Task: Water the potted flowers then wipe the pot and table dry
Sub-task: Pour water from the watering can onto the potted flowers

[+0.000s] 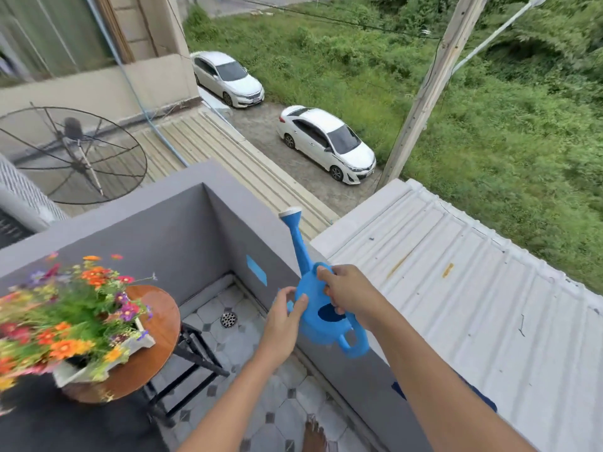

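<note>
A blue plastic watering can (321, 322) is over the grey balcony ledge, its spout pointing up and away. My right hand (347, 293) grips its top rim, with fingers reaching into the fill opening. My left hand (284, 316) touches the can's left side with fingers spread. Well to the left of the can, colourful flowers (65, 316) fill a white pot (101, 367) on a round wooden table (156, 334). The table's top looks wet and shiny near its far edge.
The grey balcony wall (182, 243) wraps the corner. A tiled floor with a drain (228, 319) lies below. A dark blue cloth (399, 389) lies on the ledge under my right forearm. My bare foot (315, 435) stands on the tiles. A white metal roof (473, 305) lies beyond the ledge.
</note>
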`<state>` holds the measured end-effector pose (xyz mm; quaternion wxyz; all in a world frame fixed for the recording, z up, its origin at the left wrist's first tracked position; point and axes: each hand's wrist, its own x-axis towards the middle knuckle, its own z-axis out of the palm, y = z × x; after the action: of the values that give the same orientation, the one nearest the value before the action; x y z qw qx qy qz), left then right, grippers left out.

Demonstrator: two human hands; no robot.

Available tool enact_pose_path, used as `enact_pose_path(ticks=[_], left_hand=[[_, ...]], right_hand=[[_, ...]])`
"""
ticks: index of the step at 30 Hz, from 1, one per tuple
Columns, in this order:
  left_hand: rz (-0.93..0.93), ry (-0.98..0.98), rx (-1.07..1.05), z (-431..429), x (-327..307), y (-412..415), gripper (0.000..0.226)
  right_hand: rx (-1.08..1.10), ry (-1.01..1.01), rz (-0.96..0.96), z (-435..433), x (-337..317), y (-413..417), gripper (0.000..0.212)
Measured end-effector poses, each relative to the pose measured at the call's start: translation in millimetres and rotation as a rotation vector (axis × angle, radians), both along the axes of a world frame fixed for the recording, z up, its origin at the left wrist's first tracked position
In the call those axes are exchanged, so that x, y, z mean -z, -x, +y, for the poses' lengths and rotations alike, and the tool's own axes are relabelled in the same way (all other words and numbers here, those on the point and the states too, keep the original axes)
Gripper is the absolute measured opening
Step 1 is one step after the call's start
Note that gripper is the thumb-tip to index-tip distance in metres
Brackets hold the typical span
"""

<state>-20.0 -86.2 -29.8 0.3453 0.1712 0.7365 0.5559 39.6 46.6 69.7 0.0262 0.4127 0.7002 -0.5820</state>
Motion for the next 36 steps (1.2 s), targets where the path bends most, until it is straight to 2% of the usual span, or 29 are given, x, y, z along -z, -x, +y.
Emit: enact_pose_path(ticks=[3, 10, 13, 16, 20, 26, 31, 36], left_hand=[[0.000, -0.042, -0.101, -44.6, -8.0, 12.6, 0.056], [0.010, -0.124, -0.385, -143.6, -42.1, 23.8, 0.062], [0.002, -0.111, -0.509, -181.6, -49.6, 29.6, 0.051], [-0.009, -0.120, -0.543, -210.4, -62.1, 31.7, 0.045], [-0.054, -0.125, -0.617, -245.1, -72.1, 34.7, 0.043], [-0.108, -0.102, -0.683, -278.2, -66.7, 44.7, 0.049], [-0.175, -0.098, -0.681, -286.8, -52.5, 54.5, 0.061], [-0.229, -0.146, -0.674, -285.6, -42.1, 60.8, 0.064]], right_hand=[[-0.168, -0.024, 0.031, -39.1, -18.3, 22.3, 0.035], [-0.490, -0.169, 0.068, -139.3, -66.1, 71.7, 0.043], [-0.607, -0.227, 0.049, -180.6, -79.5, 89.3, 0.043], [-0.693, -0.288, 0.027, -211.5, -86.4, 102.6, 0.044], [-0.765, -0.301, 0.007, -249.2, -88.4, 119.9, 0.043], [-0.881, -0.328, -0.093, -290.6, -84.0, 144.6, 0.030], [-0.901, -0.371, -0.155, -307.0, -81.7, 158.0, 0.032], [-0.869, -0.412, -0.179, -313.3, -78.9, 167.9, 0.045]])
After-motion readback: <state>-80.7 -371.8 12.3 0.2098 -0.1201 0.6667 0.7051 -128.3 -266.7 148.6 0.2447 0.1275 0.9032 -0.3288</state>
